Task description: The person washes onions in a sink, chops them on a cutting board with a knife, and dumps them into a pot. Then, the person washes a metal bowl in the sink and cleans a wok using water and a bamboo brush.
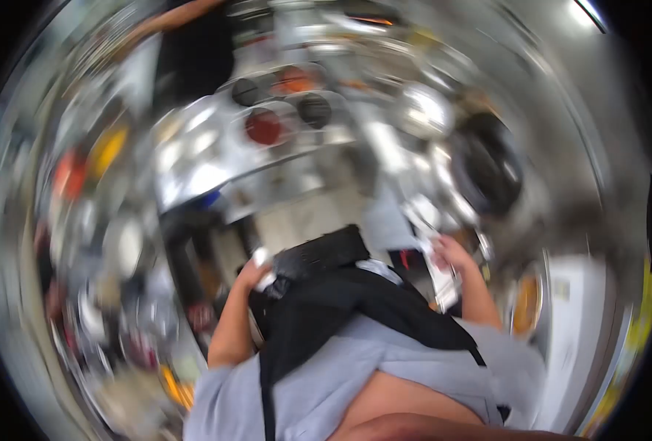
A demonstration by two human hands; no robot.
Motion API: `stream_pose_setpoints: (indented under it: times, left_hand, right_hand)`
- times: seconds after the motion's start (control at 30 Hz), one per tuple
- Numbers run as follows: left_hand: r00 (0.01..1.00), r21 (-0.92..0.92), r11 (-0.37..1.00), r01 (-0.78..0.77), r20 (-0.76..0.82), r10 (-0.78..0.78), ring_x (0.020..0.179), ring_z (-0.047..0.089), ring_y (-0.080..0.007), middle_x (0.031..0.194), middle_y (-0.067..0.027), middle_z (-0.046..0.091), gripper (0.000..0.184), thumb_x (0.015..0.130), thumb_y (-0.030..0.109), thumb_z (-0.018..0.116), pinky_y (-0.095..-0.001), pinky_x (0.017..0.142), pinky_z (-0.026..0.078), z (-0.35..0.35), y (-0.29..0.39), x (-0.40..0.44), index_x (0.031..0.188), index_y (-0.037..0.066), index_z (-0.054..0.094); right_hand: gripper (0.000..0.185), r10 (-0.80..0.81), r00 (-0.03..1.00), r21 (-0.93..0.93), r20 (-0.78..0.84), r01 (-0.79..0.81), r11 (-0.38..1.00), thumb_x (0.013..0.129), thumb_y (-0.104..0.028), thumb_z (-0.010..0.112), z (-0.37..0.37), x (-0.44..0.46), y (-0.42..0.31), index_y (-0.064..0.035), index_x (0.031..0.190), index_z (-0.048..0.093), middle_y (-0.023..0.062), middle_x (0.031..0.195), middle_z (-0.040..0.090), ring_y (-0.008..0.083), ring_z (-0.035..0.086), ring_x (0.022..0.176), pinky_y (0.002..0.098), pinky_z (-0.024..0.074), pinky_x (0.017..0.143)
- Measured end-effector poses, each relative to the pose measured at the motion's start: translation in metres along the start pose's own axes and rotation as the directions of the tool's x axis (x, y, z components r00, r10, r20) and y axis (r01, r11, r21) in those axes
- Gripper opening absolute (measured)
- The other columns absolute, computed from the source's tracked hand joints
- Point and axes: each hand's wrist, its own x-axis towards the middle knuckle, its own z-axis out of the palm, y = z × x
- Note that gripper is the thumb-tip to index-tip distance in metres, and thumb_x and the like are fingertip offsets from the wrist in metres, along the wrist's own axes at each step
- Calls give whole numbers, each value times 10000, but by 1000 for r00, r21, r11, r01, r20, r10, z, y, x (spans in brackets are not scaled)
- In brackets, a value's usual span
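Observation:
The whole view is smeared by motion. My left hand is closed at the left of my black apron, round something white that I cannot make out. Off to the right, my right hand reaches forward beside a pale, bright item; its fingers are too blurred to read, and whether it holds anything is unclear. Between both hands lies a black object at the front of the apron.
Ahead stands a metal counter with round containers, one with dark red contents. A large dark pan is at the right, near a shiny metal bowl. Another person in black stands at the upper left.

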Motion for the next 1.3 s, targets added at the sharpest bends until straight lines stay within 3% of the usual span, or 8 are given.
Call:
stream_pose_setpoints:
  times: [0.13,0.43,0.57,0.73,0.83,0.93,1.1,1.3]
  left_hand:
    - [988,-455,890,13,141,57,914,614,-174,1043,-61,632,368,873,177,682,-335,764,507,56,59,29,1196,48,559]
    - [901,-217,925,-313,241,361,794,544,-114,939,-16,576,299,971,275,552,-295,690,481,222,343,105,1136,26,558]
    - [963,-288,939,-189,132,234,1135,588,-255,1180,-170,637,654,969,527,466,-354,900,478,296,447,163,1238,-62,559]
    - [863,-382,914,-139,406,301,770,631,-272,927,-105,617,672,925,629,494,-427,713,548,339,547,223,1148,-3,537]
    - [838,-212,973,-89,513,188,1029,602,-284,1186,-146,563,651,949,569,478,-489,767,541,374,577,260,1331,44,438]
    - [788,-288,837,-466,294,541,1030,587,-277,1191,-181,554,607,833,263,703,-416,864,504,423,548,313,1283,-26,417]
    - [802,-409,843,-350,334,495,1001,575,-237,1128,-163,583,569,810,194,736,-384,850,494,423,542,320,1240,-35,442]
    - [740,-518,828,-213,468,483,944,578,-184,1078,-113,581,473,855,180,708,-334,780,496,386,564,276,1214,-8,463]
  right_hand:
    - [406,-84,991,131,-103,97,987,963,-213,563,-53,-69,18,-78,1338,490,67,883,674,139,640,694,278,520,577]
    - [407,-151,803,-156,-577,73,985,947,-243,577,-117,-86,131,-46,1297,512,80,796,618,149,578,616,298,485,534]
    - [826,194,893,283,-406,-79,956,931,-487,564,-66,-61,116,-102,1524,137,204,958,665,200,624,576,337,523,473]
    - [965,404,842,318,-358,-297,900,870,-489,613,-45,-6,71,-75,1527,41,268,1101,624,306,675,674,382,577,506]
    - [989,466,778,351,-422,-334,875,828,-424,645,-29,25,74,-35,1513,47,298,1122,608,363,689,753,427,585,507]
    - [791,465,680,374,-567,-290,881,786,-310,628,-12,63,128,-12,1424,268,264,1079,620,369,682,768,434,582,503]
    - [511,526,747,876,-406,155,456,829,-278,609,-18,4,72,-116,1293,470,87,875,585,216,591,654,372,486,484]
    - [516,359,787,842,-503,540,-4,874,-331,596,30,-35,38,-185,1331,406,97,893,572,238,588,672,366,500,542]
